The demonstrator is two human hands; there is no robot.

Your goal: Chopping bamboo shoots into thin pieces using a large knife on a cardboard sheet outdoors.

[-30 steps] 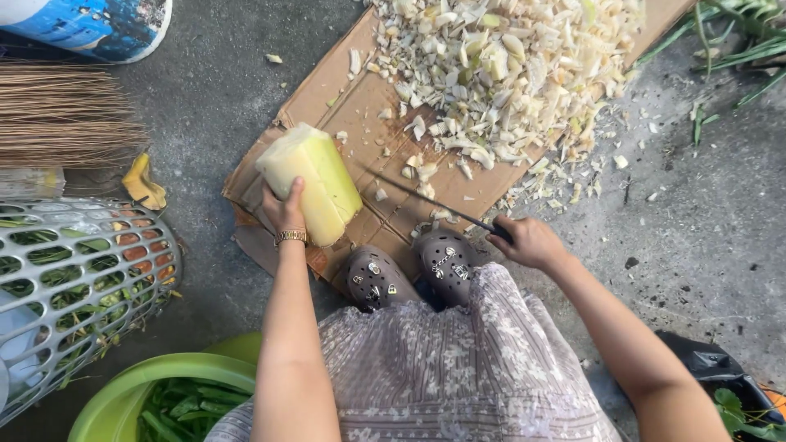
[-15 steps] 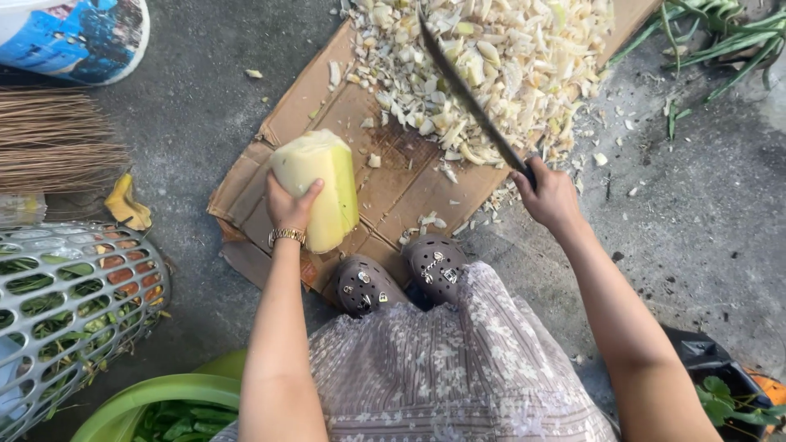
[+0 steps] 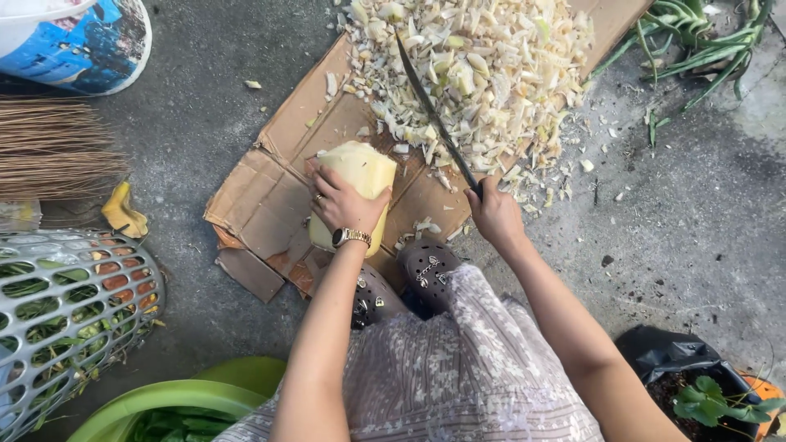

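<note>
Left hand clamped on pale stem chunk, upright on cardboard; right hand grips knife, blade toward 11 o'clock over shavings.

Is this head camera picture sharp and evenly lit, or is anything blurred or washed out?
Head view: soft, even daylight with no hard shadows. The pale chunk under the left hand looks slightly washed out on top. The knife in the right hand is thin and a little smeared. The heap of shavings and the cardboard are fairly crisp.

Head camera looks steeply down, close overhead.
</note>
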